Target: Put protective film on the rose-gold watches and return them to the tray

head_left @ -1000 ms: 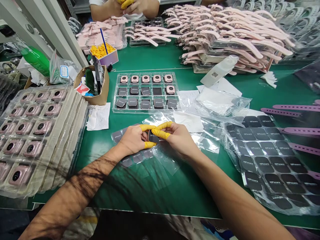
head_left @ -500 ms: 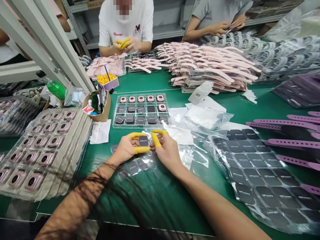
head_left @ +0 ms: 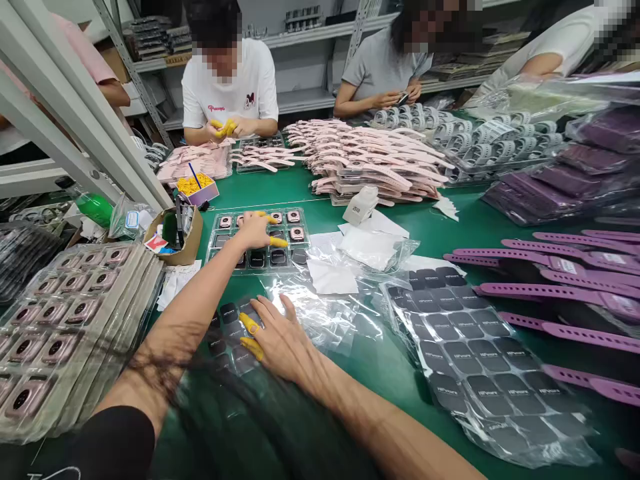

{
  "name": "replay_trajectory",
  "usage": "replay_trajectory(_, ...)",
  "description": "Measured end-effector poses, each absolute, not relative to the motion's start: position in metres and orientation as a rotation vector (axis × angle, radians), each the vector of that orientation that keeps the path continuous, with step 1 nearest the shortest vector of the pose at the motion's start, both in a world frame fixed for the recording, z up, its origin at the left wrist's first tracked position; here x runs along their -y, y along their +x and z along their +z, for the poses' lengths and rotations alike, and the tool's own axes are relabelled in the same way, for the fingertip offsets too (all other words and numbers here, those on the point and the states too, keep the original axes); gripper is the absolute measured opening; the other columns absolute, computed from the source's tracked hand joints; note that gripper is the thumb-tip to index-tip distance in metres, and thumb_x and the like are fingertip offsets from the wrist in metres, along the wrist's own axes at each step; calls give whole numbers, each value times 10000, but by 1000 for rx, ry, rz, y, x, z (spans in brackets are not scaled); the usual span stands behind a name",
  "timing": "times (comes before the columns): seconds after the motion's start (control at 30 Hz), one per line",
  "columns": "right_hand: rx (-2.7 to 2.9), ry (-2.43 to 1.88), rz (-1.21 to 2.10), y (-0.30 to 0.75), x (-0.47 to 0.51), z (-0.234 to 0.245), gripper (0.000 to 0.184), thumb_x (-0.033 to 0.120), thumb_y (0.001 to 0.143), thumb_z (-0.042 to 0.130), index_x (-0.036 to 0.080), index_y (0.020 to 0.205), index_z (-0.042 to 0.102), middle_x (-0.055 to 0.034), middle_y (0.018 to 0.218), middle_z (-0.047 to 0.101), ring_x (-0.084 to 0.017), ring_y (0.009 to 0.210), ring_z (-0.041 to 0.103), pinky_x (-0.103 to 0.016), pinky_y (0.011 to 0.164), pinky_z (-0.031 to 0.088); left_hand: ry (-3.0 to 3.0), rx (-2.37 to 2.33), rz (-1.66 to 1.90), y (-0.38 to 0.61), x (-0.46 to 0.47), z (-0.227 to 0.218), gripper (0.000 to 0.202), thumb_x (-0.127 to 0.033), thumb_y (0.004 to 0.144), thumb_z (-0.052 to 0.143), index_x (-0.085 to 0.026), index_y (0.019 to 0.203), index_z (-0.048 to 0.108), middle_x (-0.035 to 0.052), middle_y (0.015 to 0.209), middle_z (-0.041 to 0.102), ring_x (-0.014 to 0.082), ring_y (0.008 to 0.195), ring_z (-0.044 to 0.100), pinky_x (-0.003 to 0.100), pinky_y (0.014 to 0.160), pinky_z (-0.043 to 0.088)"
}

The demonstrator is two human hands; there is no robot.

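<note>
My left hand (head_left: 255, 232) reaches forward over a clear plastic tray (head_left: 213, 250), its yellow finger cots bent above the tray's front rows. Pink watch cases (head_left: 295, 233) and dark square pads (head_left: 257, 260) lie in the tray's slots. Anything in my left fingers is hidden. My right hand (head_left: 283, 340) rests flat with spread fingers on a clear sheet of dark pads (head_left: 227, 320), with yellow cots on two fingers. It grips nothing visible.
A large clear sheet of dark pads (head_left: 465, 353) lies to the right, with purple watch straps (head_left: 550, 290) beyond. Wrapped pink watches (head_left: 65, 320) fill the left. Pink straps (head_left: 375, 160) are piled ahead, near a cardboard box (head_left: 175, 233). Co-workers (head_left: 230, 93) sit across the table.
The view has tilted up. My hands have separated: the left moved forward over the tray, the right dropped flat onto the sheet. The dark pad held between them no longer shows.
</note>
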State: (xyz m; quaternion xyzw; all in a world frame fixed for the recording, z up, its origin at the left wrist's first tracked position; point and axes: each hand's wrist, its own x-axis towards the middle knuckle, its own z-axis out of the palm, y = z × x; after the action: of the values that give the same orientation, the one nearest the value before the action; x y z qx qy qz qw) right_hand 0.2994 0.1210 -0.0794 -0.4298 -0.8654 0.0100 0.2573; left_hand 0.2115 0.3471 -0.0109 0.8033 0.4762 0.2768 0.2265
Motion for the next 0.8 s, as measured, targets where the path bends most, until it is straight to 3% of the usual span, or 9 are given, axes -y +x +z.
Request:
replay_trajectory(0.1,2372,-1144,-25,299,-121,-77,207,511,864,554,479,987,718,52,1303,700,-309,1277,611,-609,1067,480,2371,-1266,567,237,-345,-8,287,-309,769,808,-92,931,713,74,1039,688,211,1137,503,315,1070,395)
replay_trajectory(0.17,2383,-1129,-20,298,-120,-74,225,500,883,542,469,1018,719,34,1293,704,-299,1280,609,-569,1053,510,2414,-1218,424,258,-346,-7,109,-180,786,766,-103,819,697,42,923,701,162,1030,558,220,988,423)
replay_trajectory(0.3,2367,-1141,88,300,-121,-70,244,494,862,595,455,1070,716,17,1326,680,-328,1347,544,-569,1017,537,2331,-1190,380,284,-351,-6,285,62,703,714,-132,561,560,11,655,640,119,828,591,177,893,447)
replay_trajectory(0.4,2341,-1143,221,304,-124,-66,278,512,867,600,401,1090,725,-27,1311,686,-351,1344,538,-562,985,553,2256,-1162,485,278,-345,-3,283,119,716,649,-124,600,563,9,673,653,112,852,602,186,937,437)
replay_trajectory(0.5,2218,-1126,358,314,-128,-55,217,428,906,574,380,1047,731,-53,1108,754,-329,1142,660,-533,918,569,2169,-1152,674,252,-316,-4,124,12,853,581,-91,863,651,50,958,720,128,1000,612,217,1011,422)
replay_trajectory(0.6,1893,-1190,328,324,-130,-43,217,357,909,566,396,1072,703,-63,1042,739,-310,978,680,-531,878,557,2053,-1151,849,214,-263,-15,232,-146,981,459,-102,1163,597,99,1236,659,153,1134,605,263,1036,444)
replay_trajectory(0.7,1640,-1273,345,327,-132,-39,273,329,884,595,336,1145,676,-111,1125,671,-307,988,648,-507,855,555,1873,-1140,959,174,-203,-32,251,-256,988,479,-135,1204,524,126,1189,649,174,1048,656,304,927,530)
replay_trajectory(0.8,1666,-1228,697,323,-136,-45,177,335,864,622,296,1018,700,-77,1027,658,-226,795,642,-416,721,575,1502,-987,878,148,-161,-42,409,-407,919,627,-184,1226,475,61,1008,666,146,752,682,292,721,573)
